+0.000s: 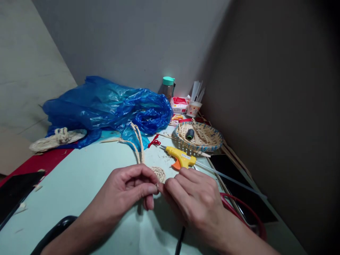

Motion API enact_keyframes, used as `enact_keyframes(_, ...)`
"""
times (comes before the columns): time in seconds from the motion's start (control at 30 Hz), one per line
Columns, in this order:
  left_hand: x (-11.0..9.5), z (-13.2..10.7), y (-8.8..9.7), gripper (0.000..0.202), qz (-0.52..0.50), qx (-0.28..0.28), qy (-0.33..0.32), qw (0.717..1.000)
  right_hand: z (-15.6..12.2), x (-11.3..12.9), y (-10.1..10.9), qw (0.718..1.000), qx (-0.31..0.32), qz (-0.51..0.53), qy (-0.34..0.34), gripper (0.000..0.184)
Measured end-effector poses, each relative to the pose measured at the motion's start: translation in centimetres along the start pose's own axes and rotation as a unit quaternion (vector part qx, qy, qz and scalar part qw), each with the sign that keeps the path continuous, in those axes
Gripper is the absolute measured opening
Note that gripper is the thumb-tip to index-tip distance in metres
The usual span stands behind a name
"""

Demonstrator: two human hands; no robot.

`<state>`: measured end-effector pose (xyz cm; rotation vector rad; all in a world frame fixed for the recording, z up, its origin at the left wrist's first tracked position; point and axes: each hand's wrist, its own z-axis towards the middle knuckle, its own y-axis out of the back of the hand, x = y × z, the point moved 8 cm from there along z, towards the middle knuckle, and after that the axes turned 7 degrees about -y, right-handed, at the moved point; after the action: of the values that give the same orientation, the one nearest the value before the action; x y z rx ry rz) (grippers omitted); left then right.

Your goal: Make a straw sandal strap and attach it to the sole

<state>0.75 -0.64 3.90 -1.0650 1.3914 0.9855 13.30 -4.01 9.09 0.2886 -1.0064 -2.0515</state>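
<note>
Between my hands shows a small coil of braided straw cord [158, 173], partly hidden by my fingers. My left hand [127, 191] is closed in a pinch at the coil's near edge. A length of pale straw cord [139, 141] loops up from behind that hand over the table. My right hand [195, 196] is closed, its fingertips meeting the left ones at the same spot; what they grip is mostly hidden. Just beyond the right hand lies a yellow glue gun [182, 157] with an orange trigger and a clear glue stick.
Blue plastic bag [106, 106] at the back; straw sandal [58, 139] at left. A woven basket [209, 136] holds a dark thread spool [190, 134]. Behind stand a bottle [168, 88] and a cup of sticks [193, 108]. Red-handled scissors [259, 217] and a black tablet [239, 184] lie right.
</note>
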Motion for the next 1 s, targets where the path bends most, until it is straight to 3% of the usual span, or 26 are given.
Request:
enact_keyframes(0.2,0.8,-0.4,-0.7,0.014,-0.083,0.049,0.027,0.995,0.1,0.8,0.2,0.999,0.011,-0.005,0.045,0.031)
enact_keyframes(0.37,1.2,-0.6,-0.9,0.017,-0.139,0.036,0.053,0.988,0.4,1.0,0.5,0.999,0.007,0.0,0.054,0.032)
enact_keyframes(0.6,0.9,-0.7,-0.8,0.021,-0.058,0.031,0.031,0.997,0.2,1.1,0.2,0.998,0.012,-0.021,0.052,0.031)
enact_keyframes(1.0,2.6,-0.6,-2.0,0.021,-0.11,0.037,0.065,0.991,0.2,1.3,1.0,0.997,-0.016,-0.012,0.069,0.024)
